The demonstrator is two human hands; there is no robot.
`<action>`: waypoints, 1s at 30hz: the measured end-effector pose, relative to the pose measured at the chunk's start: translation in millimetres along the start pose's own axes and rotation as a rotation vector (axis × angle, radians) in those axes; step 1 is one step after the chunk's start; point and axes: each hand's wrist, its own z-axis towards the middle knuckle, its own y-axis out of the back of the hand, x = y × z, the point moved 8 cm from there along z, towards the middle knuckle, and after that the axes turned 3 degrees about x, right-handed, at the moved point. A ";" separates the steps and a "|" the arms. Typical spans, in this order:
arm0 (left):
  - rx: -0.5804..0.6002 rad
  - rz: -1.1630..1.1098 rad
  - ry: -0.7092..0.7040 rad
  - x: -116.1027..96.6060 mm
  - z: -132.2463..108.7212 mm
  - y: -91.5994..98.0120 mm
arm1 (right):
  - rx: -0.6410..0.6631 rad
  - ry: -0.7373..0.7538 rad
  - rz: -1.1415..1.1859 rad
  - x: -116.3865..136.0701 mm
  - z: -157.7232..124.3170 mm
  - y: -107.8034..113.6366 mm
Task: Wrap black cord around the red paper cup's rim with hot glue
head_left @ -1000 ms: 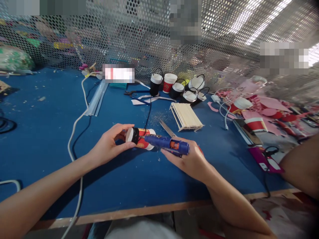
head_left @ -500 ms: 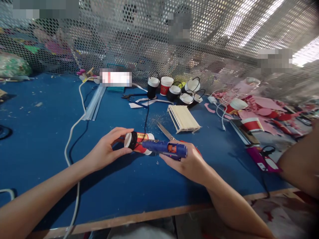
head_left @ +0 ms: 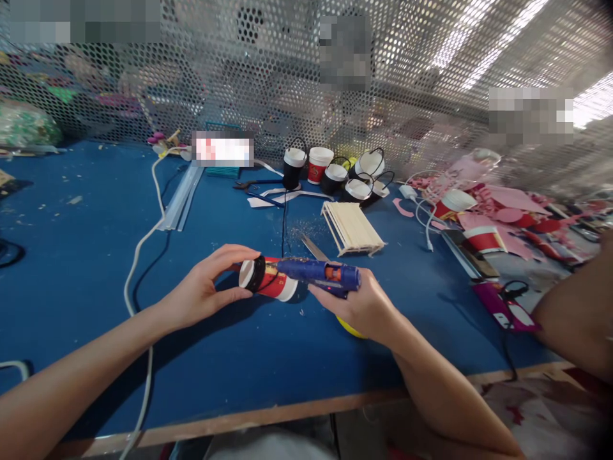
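My left hand point(head_left: 204, 291) pinches a red and white paper cup point(head_left: 271, 284) lying on its side above the blue table point(head_left: 96, 255); a black band rings the cup near its white base. My right hand point(head_left: 361, 306) grips a blue hot glue gun point(head_left: 318, 271) with an orange trigger. The gun's nozzle points left and rests against the cup's side. A black cord runs from the gun away across the table.
Scissors point(head_left: 313, 249) lie just behind the gun. A rack of wooden sticks point(head_left: 352, 227), several black and red cups with handles point(head_left: 335, 172), clear glue sticks point(head_left: 184, 195) and a white cable point(head_left: 143, 243) lie farther back. Pink and red paper scraps point(head_left: 502, 211) cover the right. Another person's arm point(head_left: 577, 313) enters at right.
The glue gun has lifted slightly and shifted over the cup's upper side. My left hand has turned the cup a little. A yellow edge now shows under my right hand.
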 end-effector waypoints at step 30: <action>0.020 0.084 -0.032 -0.7 0.0 1.7 | 0.069 -0.018 0.033 -3.8 -0.4 -2.5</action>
